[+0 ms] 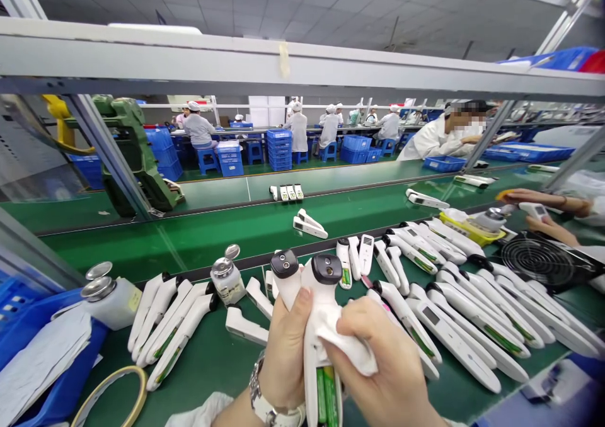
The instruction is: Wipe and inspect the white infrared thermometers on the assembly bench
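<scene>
Standing tall at the bottom middle, the white thermometer (321, 326) is gripped by the left hand (286, 345), while the right hand (378, 364) pinches a cloth (347, 345) on it.

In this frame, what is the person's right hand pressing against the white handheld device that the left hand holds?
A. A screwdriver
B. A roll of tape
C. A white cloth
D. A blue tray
C. The right hand presses a white cloth against the body of the white handheld device, which the left hand grips just below its dark head.
</scene>
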{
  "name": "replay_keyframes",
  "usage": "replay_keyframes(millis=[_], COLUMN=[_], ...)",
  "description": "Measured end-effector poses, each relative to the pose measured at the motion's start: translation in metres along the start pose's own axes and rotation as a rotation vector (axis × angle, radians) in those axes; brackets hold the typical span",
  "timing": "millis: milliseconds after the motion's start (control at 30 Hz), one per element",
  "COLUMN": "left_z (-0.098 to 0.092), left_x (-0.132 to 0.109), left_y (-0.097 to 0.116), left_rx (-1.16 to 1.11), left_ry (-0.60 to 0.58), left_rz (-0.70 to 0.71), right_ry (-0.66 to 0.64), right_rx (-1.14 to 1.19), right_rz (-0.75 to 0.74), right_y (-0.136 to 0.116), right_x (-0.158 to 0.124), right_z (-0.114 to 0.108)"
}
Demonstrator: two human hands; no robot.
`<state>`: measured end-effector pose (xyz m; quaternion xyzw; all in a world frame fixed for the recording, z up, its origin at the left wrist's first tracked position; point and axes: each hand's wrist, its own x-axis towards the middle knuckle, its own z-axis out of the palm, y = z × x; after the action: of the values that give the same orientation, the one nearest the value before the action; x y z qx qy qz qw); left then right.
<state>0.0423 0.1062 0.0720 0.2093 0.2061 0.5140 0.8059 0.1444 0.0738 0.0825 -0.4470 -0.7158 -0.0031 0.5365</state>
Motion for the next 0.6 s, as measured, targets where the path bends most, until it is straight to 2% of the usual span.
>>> replay_keyframes(millis=[100,233,400,500,600], left_z=[0.002,0.003,0.003,0.004,0.005], left_x=[-0.001,-0.001,-0.004,-0.003,0.001], left_y=[-0.001,-0.001,-0.003,-0.001,0.006], left_rx=[0.013,-0.005,0.057,0.025,-0.009], left_ry=[-0.007,0.008,-0.014,-0.009,0.027], left_rz=[0.054,0.022,0.058,0.059,-0.031], right_ry=[0.031,0.040,0.030,0.079,0.067], right_rx=[-0.008,-0.032,-0.050,-0.018,-0.003], right_rz=[0.026,0.090,0.042,0.127,0.260], right_y=[-0.001,0.000,-0.002,0.005,0.017], right_x=[0.003,0.001,0.002,0.003,-0.003], right_z=[-0.002,-0.005,-0.003,-0.001,0.000])
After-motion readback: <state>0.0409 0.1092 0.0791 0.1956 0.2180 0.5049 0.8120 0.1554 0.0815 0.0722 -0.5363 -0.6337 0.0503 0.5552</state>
